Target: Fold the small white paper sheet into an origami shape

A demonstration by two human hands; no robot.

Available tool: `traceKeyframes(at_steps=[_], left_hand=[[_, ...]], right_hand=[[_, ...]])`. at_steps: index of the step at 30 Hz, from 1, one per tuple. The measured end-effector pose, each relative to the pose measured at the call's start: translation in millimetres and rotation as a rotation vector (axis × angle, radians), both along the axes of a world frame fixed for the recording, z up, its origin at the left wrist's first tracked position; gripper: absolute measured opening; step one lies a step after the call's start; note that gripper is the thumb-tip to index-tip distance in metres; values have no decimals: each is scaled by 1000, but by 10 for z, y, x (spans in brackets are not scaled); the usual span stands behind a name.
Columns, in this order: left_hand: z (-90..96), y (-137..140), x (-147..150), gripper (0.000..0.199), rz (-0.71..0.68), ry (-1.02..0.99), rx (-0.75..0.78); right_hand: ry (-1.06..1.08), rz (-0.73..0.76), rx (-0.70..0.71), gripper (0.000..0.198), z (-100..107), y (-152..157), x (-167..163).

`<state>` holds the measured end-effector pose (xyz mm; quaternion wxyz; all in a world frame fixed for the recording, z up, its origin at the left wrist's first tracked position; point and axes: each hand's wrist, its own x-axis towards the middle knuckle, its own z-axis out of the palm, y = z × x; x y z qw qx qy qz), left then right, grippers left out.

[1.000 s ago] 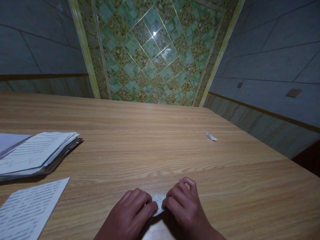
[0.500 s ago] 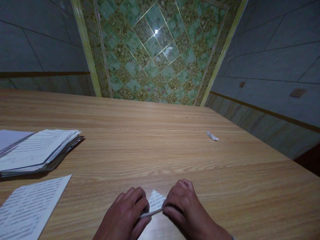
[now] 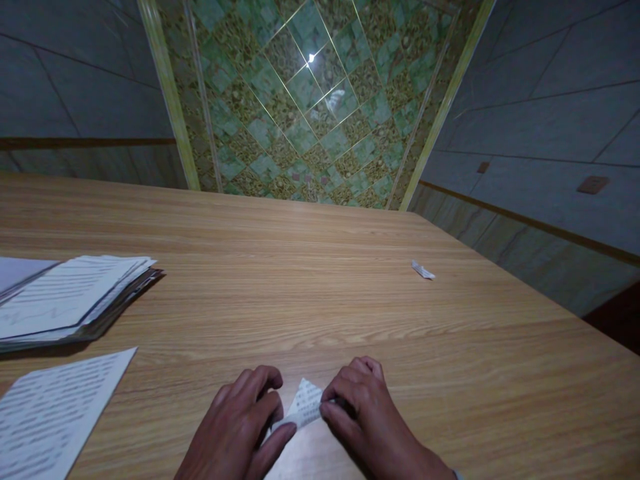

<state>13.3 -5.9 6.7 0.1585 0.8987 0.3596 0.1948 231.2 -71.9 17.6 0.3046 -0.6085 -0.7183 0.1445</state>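
Observation:
A small folded piece of printed paper (image 3: 306,404) with a pointed top is between my hands near the front of the wooden table. My right hand (image 3: 361,408) pinches its right end between thumb and fingers. My left hand (image 3: 245,419) is at the paper's left end, thumb and curled fingers apart, with the paper's edge in the gap between them. Whether the left fingertips still touch the paper is hard to see. The right end of the paper is hidden by my right fingers.
A printed sheet (image 3: 65,413) lies at the front left of the wooden table (image 3: 260,287). Behind it is a stack of papers (image 3: 75,287). A small folded paper boat-like piece (image 3: 423,269) rests at the far right. Tiled walls (image 3: 540,87) stand beyond the table.
My left fingers have loosened and spread from the paper's left end. The paper has tipped so more of its printed lower band shows. My right hand keeps its pinch, shifted slightly left.

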Motion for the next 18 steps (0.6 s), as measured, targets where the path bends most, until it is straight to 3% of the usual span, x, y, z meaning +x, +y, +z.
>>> traceKeyframes(at_steps=[11, 15, 18], left_hand=[[-8, -5, 12, 12, 34, 38, -39], [-125, 7, -3, 11, -27, -5, 73], [-194, 21, -21, 24, -133, -20, 260]], right_hand=[[-56, -77, 70, 26, -96, 17, -24], [-125, -111, 7, 29, -49, -9, 27], [-175, -115, -18, 27, -5, -30, 74]])
